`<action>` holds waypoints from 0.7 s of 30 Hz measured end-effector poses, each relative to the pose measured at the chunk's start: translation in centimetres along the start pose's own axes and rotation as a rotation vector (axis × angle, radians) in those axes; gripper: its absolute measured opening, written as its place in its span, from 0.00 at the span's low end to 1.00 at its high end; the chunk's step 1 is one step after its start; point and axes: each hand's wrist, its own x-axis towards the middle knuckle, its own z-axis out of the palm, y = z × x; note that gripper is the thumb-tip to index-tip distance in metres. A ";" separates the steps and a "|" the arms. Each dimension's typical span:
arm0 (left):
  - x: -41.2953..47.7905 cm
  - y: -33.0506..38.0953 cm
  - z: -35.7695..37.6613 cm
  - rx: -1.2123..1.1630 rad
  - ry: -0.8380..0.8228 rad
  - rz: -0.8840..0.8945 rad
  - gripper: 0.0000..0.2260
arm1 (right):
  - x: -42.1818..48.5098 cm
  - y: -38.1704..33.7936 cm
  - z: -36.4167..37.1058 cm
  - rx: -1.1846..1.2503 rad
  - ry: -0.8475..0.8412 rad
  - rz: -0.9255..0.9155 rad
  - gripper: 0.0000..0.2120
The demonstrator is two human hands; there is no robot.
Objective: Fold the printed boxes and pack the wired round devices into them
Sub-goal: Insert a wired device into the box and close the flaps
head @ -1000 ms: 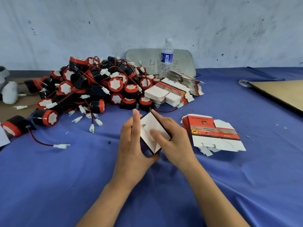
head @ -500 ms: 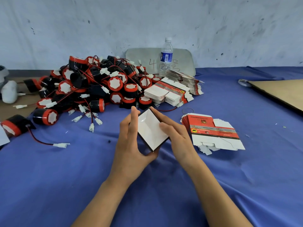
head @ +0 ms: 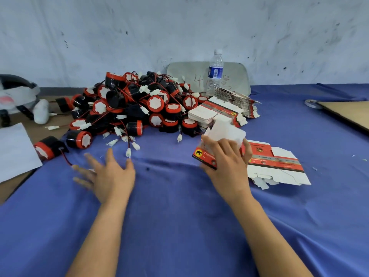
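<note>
My right hand (head: 227, 158) grips a folded red-and-white printed box (head: 216, 143), its white flaps standing up above my fingers. My left hand (head: 107, 174) hovers with spread fingers over the blue cloth, holding nothing, close to a white connector (head: 128, 152) on a red wire. A big heap of black-and-red round devices (head: 139, 108) with wires lies behind it. One device (head: 78, 139) sits at the heap's near edge, another (head: 47, 149) further left. A stack of flat printed boxes (head: 277, 162) lies right of my right hand; more flat stacks (head: 219, 110) lie behind.
A water bottle (head: 215, 72) stands in front of a grey board (head: 235, 76) leaning on the wall. A white sheet (head: 14, 152) lies at the left edge, a brown cardboard sheet (head: 347, 112) and tape roll (head: 312, 103) at the far right. Blue cloth (head: 179, 206) covers the table.
My left hand let go of the box and moved left toward the heap with fingers spread. My right hand keeps the box and has shifted it right, printed side now showing.
</note>
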 end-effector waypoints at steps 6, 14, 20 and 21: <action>1.6 -2.2 -0.5 -0.094 0.093 0.031 0.08 | -0.6 -0.5 0.3 0.143 -0.039 -0.009 0.13; -1.6 2.5 0.1 -0.642 0.013 0.244 0.02 | -0.8 -0.4 0.4 0.018 -0.206 0.022 0.02; -6.7 6.1 -1.1 -1.084 -0.072 0.472 0.06 | -0.6 -1.9 0.6 0.188 0.076 -0.094 0.21; -7.6 6.3 -1.2 -1.079 -0.064 0.548 0.07 | -0.5 -2.2 0.6 0.269 0.021 -0.099 0.22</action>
